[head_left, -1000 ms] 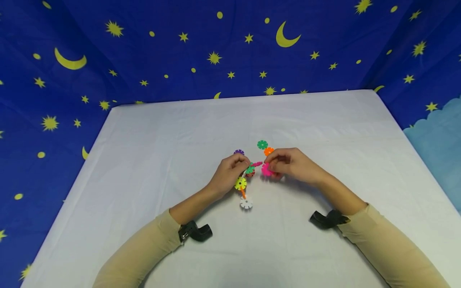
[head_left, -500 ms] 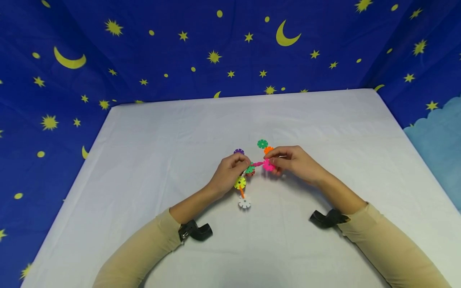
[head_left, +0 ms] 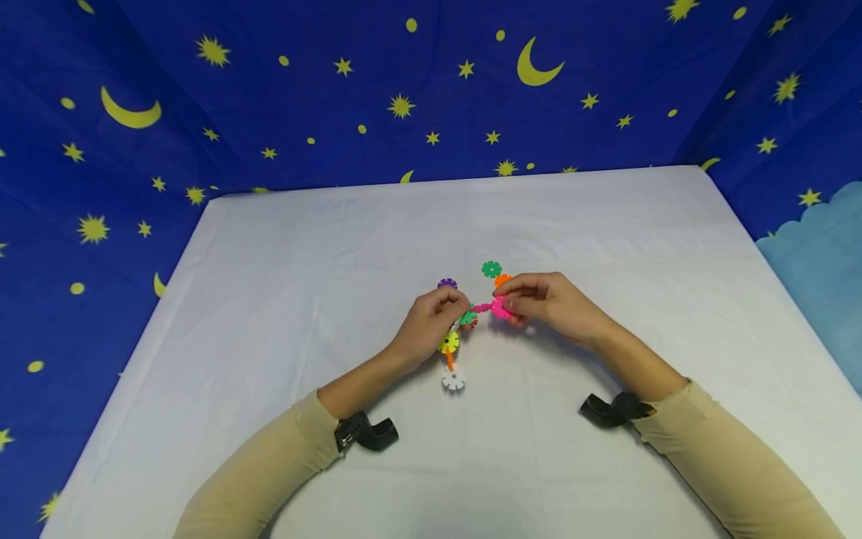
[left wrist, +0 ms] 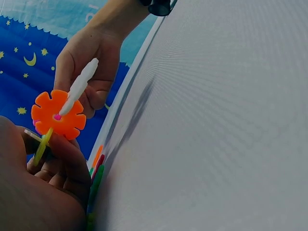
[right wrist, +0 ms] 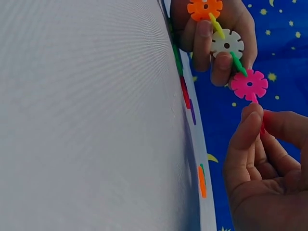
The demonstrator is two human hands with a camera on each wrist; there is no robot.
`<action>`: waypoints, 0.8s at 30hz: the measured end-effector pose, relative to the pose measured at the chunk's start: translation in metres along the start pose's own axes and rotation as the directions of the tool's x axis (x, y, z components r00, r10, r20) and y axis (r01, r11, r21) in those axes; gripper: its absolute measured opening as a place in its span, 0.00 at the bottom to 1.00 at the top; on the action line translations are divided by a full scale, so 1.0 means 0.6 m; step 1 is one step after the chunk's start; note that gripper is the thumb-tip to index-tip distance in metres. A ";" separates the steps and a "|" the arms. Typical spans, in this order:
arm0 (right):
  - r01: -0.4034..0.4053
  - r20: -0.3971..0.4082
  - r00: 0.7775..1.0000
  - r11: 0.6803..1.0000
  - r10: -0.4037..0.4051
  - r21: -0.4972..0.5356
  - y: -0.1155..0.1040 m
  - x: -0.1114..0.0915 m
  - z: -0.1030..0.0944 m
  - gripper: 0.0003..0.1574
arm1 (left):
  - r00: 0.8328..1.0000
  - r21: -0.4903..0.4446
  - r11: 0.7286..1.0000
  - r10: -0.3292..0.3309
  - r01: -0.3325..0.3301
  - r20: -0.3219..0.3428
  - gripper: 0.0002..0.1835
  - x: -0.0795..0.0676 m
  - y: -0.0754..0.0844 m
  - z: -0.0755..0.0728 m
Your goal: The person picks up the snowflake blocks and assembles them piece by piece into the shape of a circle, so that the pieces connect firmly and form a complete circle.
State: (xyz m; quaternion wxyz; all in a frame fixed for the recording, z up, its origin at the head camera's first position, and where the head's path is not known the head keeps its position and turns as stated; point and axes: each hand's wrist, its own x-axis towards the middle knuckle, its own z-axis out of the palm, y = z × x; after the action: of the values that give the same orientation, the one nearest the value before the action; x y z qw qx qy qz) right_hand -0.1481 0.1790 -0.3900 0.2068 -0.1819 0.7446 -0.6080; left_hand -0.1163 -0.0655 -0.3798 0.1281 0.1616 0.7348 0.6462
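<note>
My left hand [head_left: 429, 320] pinches a chain of slotted flower-shaped plastic discs near its white disc [right wrist: 235, 42]. Down from that hand hang a yellow disc [head_left: 449, 342], an orange disc [left wrist: 45, 111] and a white end disc [head_left: 453, 381]. Toward the right hand the chain runs through a green disc [right wrist: 237, 64] to a pink disc [right wrist: 257, 83]. A second pink disc [head_left: 501, 306] is pinched between the thumb and fingers of my right hand [head_left: 555, 308]. It meets the edge of the chain's pink disc; fingers hide how deeply they interlock.
Loose discs lie on the white-covered table [head_left: 303, 299] beyond and below the hands: purple [head_left: 447, 284], green [head_left: 491, 269], orange [head_left: 502, 281] and a partly hidden red one [head_left: 474, 323]. A blue star-patterned cloth [head_left: 364, 90] stands behind the table.
My right hand has risen slightly, bringing its pink disc from just below the chain's pink disc into contact with it. The hanging white end has swung a little to the left.
</note>
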 end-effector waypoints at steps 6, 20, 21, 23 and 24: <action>0.007 0.006 1.000 1.000 -0.007 -0.004 0.003 0.000 0.000 0.17 | 1.000 0.022 1.000 0.006 -0.006 0.008 0.10 0.000 -0.002 0.001; 0.015 0.002 1.000 1.000 -0.015 0.011 -0.005 -0.005 0.022 0.14 | 1.000 0.070 0.997 0.025 -0.024 -0.010 0.10 -0.005 0.006 0.006; 0.014 0.000 1.000 1.000 -0.014 0.012 -0.005 -0.005 0.024 0.14 | 1.000 0.075 0.997 0.023 -0.022 -0.013 0.10 -0.006 0.008 0.007; 0.017 -0.001 1.000 1.000 -0.017 0.011 -0.004 -0.004 0.028 0.13 | 1.000 0.107 0.994 0.021 -0.019 -0.023 0.11 -0.008 0.011 0.009; 0.016 -0.002 1.000 1.000 -0.016 0.012 -0.004 -0.004 0.029 0.13 | 0.999 0.129 0.992 0.022 -0.018 -0.028 0.11 -0.009 0.013 0.010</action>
State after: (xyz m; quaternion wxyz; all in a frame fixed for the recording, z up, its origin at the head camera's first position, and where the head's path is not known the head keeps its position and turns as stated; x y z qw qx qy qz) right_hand -0.1364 0.1651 -0.3904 0.2025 -0.1860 0.7398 -0.6141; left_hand -0.1082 -0.0617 -0.3728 0.1003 0.1674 0.7749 0.6012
